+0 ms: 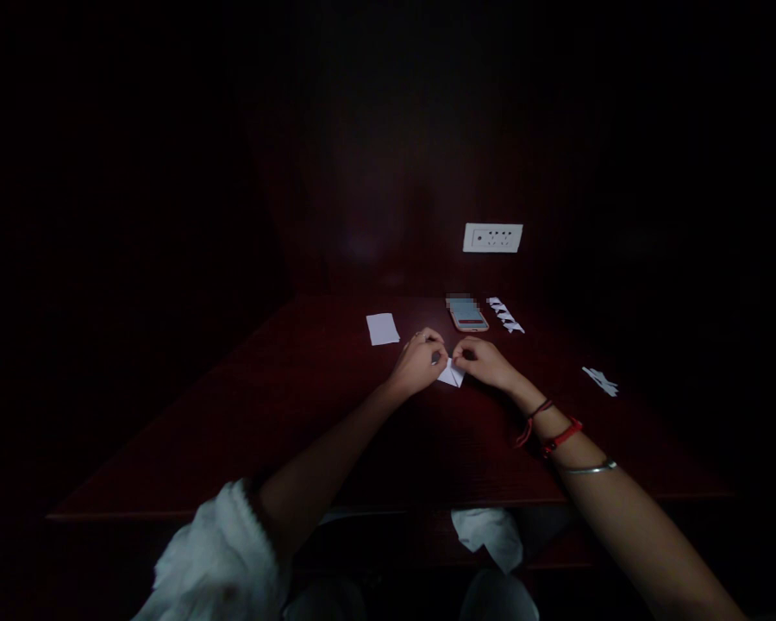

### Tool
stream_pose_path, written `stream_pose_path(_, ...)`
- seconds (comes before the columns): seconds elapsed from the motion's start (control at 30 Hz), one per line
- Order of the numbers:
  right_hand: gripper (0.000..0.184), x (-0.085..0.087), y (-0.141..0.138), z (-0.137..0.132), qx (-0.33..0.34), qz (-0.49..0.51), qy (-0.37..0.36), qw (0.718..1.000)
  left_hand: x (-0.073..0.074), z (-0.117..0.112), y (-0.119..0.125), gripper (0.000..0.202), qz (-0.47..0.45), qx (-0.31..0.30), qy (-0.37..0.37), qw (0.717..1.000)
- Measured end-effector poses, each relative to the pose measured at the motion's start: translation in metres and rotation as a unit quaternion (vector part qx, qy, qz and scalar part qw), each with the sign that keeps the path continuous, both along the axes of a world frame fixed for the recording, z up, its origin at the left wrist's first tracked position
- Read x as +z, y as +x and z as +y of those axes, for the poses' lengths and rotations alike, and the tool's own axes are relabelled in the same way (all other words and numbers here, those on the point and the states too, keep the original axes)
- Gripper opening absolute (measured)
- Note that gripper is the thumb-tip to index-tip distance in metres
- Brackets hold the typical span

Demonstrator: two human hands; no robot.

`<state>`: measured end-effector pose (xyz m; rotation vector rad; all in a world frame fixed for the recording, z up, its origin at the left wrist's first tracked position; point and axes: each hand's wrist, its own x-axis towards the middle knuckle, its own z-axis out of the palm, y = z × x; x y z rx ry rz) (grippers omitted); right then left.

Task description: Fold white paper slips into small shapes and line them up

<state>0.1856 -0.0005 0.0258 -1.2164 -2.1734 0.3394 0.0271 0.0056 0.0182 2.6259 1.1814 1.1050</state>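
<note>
A small folded piece of white paper (451, 374) lies on the dark red table between my hands, with creases running across it. My left hand (422, 358) pinches its left upper edge between thumb and fingers. On the other side, my right hand (484, 360) grips the upper right part with thumb and forefinger. The fingers cover the paper's far edge. Just beyond the left hand is a stack of white paper sheets (383, 329). Past the right hand lies a phone (467, 314) with its screen lit.
A row of folded white paper pieces (506, 316) sits right of the phone. Thin white paper strips (601, 381) lie farther right. The table (284, 431) meets a dark wall bearing a white socket panel (492, 238). White cloth (490, 533) shows below the front edge.
</note>
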Motion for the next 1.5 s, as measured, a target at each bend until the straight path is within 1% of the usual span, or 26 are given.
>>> stream_pose_path(0.23, 0.010, 0.001, 0.008, 0.003, -0.003, -0.007, -0.003, 1.000, 0.005, 0.002, -0.005, 0.012, -0.014, -0.001, 0.035, 0.999)
stream_pose_path(0.37, 0.011, 0.002, 0.010, 0.003, -0.019, -0.006, -0.020, 1.000, 0.008, 0.002, -0.006, 0.011, -0.009, 0.007, 0.024, 1.000)
stream_pose_path(0.53, 0.013, 0.003, 0.011, 0.002, -0.023, -0.013, -0.034, 0.999, 0.009, 0.003, -0.007, 0.012, -0.020, 0.010, 0.012, 1.000)
stream_pose_path(0.6, 0.011, 0.003, 0.015, 0.002, -0.046, -0.033, -0.022, 0.998, 0.009, 0.006, -0.011, 0.011, -0.040, 0.021, 0.015, 0.999)
stream_pose_path(0.67, 0.010, 0.003, 0.022, 0.003, -0.086, -0.052, -0.009, 0.995, 0.009, 0.012, -0.017, 0.011, -0.070, 0.055, 0.012, 0.996)
stream_pose_path(0.73, 0.011, 0.002, 0.027, 0.005, -0.121, -0.040, -0.014, 0.992, 0.007, 0.017, -0.022, 0.011, -0.090, 0.091, -0.003, 0.992)
stream_pose_path(0.77, 0.012, 0.001, 0.028, 0.005, -0.128, -0.023, -0.019, 0.991, 0.006, 0.019, -0.024, 0.011, -0.090, 0.094, -0.014, 0.991)
stream_pose_path(0.83, 0.015, 0.000, 0.027, 0.005, -0.118, 0.017, -0.025, 0.993, 0.004, 0.020, -0.022, 0.011, -0.088, 0.083, -0.026, 0.992)
stream_pose_path(0.9, 0.018, -0.003, 0.022, 0.005, -0.081, 0.049, -0.034, 0.995, 0.003, 0.018, -0.017, 0.011, -0.096, 0.064, -0.027, 0.993)
stream_pose_path(1.03, 0.024, -0.009, 0.013, 0.007, -0.014, 0.091, -0.091, 0.992, 0.004, 0.013, -0.009, 0.011, -0.114, 0.041, -0.032, 0.992)
stream_pose_path(1.13, 0.021, -0.014, 0.013, 0.011, -0.004, 0.106, -0.103, 0.989, 0.004, 0.014, -0.008, 0.011, -0.108, 0.038, -0.057, 0.992)
stream_pose_path(1.23, 0.017, -0.017, 0.014, 0.014, -0.027, 0.097, -0.082, 0.991, 0.002, 0.016, -0.010, 0.011, -0.081, 0.032, -0.082, 0.993)
stream_pose_path(1.33, 0.016, -0.014, 0.014, 0.010, -0.040, 0.073, -0.049, 0.995, 0.001, 0.015, -0.010, 0.009, -0.062, 0.027, -0.073, 0.995)
stream_pose_path(1.5, 0.015, -0.002, 0.008, -0.003, -0.004, 0.012, 0.004, 1.000, 0.007, 0.007, -0.008, 0.010, -0.070, 0.001, -0.022, 0.997)
